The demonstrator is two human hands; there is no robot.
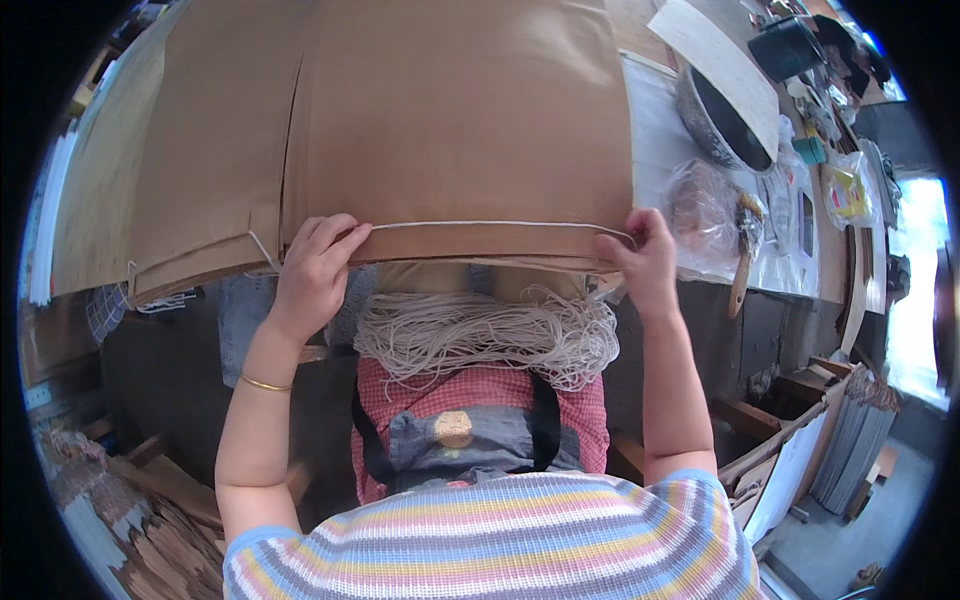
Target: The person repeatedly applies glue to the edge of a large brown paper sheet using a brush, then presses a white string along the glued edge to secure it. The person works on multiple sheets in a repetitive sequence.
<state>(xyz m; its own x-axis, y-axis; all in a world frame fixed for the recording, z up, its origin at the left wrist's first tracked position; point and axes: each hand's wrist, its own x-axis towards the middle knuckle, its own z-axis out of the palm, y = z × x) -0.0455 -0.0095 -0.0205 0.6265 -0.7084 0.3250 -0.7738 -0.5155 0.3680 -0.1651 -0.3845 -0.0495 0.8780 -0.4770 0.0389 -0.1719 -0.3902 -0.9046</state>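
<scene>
A white cord (490, 223) runs nearly straight along the near edge of a stack of brown paper sheets (460, 120). My left hand (318, 272) pinches the cord near the sheets' left corner. At the right corner, the fingers of my right hand (645, 255) are closed on the other end. The cord lies on or just above the paper; which of these I cannot tell. A thick bundle of loose white cords (485, 330) lies across my lap, below the table edge.
Another brown stack (215, 170) with a short cord at its edge lies to the left. To the right are a dark bowl (715, 120) under a pale board (720, 55), a clear plastic bag (705, 205) and a wooden-handled brush (743, 250). Grey strips (853, 450) stand at the lower right.
</scene>
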